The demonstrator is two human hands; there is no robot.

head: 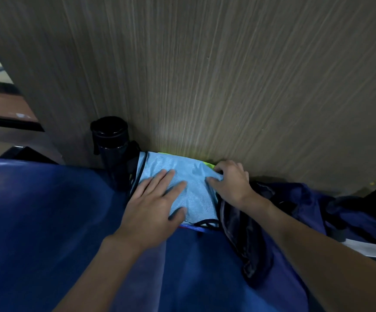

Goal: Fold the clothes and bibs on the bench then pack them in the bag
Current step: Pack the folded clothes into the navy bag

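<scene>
Wood-grain wall panel fills the upper half of the view and backs the work area. Below it, the blue bench runs across the lower frame.

At right, a heap of dark navy fabric lies loose and unfolded on the bench. Whether part of it is the bag cannot be told.

The light-blue bib lies flat at the back of the bench against the panel, already reduced to a compact rectangle with black trim along its edges. It sits on top of other pieces: a neon-yellow edge shows beneath its far right corner.

The left hand rests on the bib with fingers straight and spread, pressing it down and gripping nothing. The right hand has curled fingers pinching the bib's right edge.

A dark bottle stands upright just left of the stack.

Assessment: folding is partly complete, with at least two pieces stacked. The navy heap is still to be folded. No item is visibly packed, so packing appears outstanding.
</scene>
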